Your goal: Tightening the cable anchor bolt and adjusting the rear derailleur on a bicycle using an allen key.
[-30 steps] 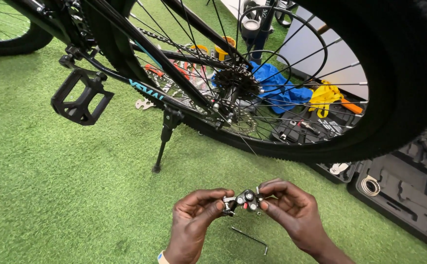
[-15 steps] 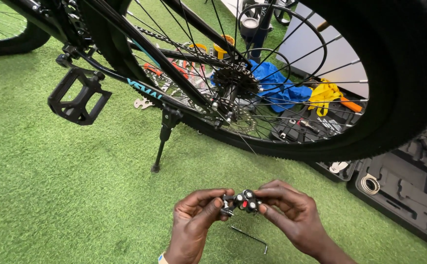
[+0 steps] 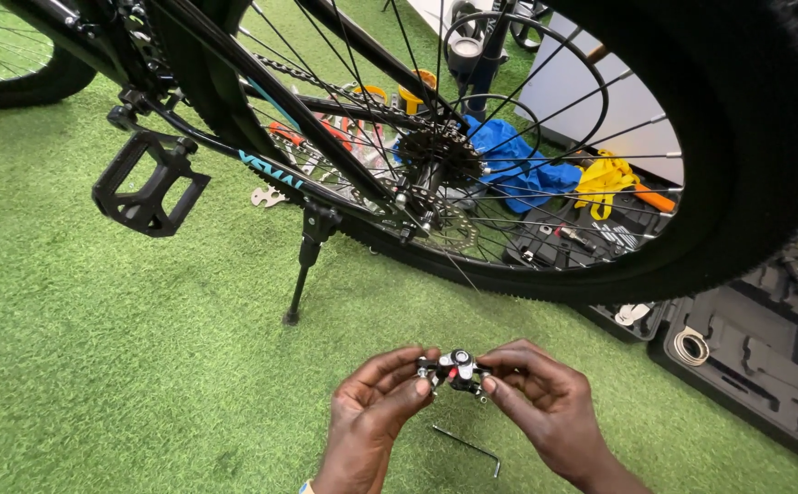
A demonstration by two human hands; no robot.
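Two hands, left hand and right hand, pinch a small black-and-silver brake caliper with red spots. Behind the bicycle wheel lies a black tool case.

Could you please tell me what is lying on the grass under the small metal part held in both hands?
A thin black hex key lies on the green turf, just below the metal part held by the left hand and right hand. Turf beneath the hands is covered.

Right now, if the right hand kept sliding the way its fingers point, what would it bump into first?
The right hand points leftward, so it would first press further into the small metal bike part it pinches, then meet the left hand's fingertips gripping the other end. Depth looks shared, though one view can't confirm.
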